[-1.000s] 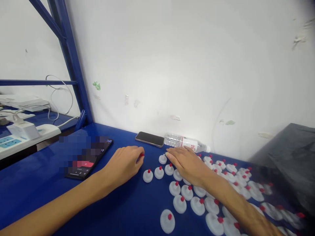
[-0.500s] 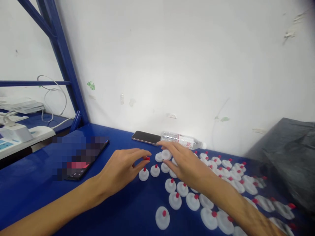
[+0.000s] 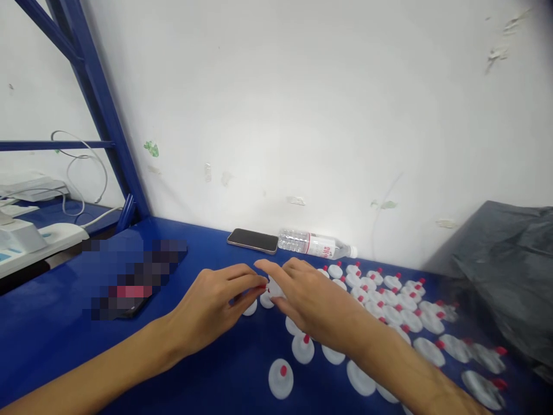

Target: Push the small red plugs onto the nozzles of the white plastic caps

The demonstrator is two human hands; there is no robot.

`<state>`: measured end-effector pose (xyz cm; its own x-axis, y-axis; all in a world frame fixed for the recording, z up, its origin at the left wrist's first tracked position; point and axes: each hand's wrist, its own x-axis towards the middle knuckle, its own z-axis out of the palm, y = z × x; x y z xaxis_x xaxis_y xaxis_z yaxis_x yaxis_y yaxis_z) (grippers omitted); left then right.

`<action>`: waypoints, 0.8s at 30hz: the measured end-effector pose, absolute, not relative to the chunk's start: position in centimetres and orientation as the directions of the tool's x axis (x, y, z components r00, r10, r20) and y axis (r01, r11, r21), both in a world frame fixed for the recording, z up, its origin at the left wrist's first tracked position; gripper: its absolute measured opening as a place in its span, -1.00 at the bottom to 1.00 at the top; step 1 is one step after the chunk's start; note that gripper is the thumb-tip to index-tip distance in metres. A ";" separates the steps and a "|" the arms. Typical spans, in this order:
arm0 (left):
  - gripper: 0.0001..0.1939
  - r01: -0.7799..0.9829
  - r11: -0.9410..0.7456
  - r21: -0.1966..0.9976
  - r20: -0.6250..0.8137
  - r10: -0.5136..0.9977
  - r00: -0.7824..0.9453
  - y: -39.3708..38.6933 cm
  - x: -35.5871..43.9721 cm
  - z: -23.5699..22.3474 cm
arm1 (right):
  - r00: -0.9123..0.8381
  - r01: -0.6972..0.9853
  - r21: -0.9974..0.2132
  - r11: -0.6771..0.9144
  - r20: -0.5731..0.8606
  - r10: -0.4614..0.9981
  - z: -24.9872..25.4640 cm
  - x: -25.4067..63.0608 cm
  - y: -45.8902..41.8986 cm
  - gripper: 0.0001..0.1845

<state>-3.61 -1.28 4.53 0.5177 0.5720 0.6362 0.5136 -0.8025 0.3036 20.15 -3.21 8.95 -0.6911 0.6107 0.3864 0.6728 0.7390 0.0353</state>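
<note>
A white wall (image 3: 268, 115) stands behind a blue table (image 3: 207, 374). At the right is a dark bag (image 3: 505, 276). In the middle, the left hand (image 3: 216, 295) and right hand (image 3: 309, 300) come close together, fingers bent. Beyond them at the far edge lie a bottle (image 3: 317, 244) and a phone (image 3: 253, 240). White discs (image 3: 362, 378) with red tips spread near and right. The right hand grips one disc (image 3: 275, 288); beside it, the left pinches a red cap (image 3: 262, 286).
</note>
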 end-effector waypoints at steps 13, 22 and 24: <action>-0.78 0.581 -0.772 0.257 0.665 0.577 0.473 -0.7 -4.0 4.2 | -0.637 0.609 -0.053 0.791 0.561 0.528 9.6 20.4 -3.8 -0.47; -0.67 0.507 -0.809 0.297 0.584 0.574 0.574 -1.3 -4.3 4.4 | -0.718 0.579 0.053 0.814 0.506 0.478 9.9 20.0 -4.7 -0.49; -0.67 0.495 -0.811 0.311 0.571 0.576 0.585 -1.4 -4.3 4.5 | -0.747 0.566 0.105 0.817 0.483 0.456 9.9 20.0 -4.8 -0.47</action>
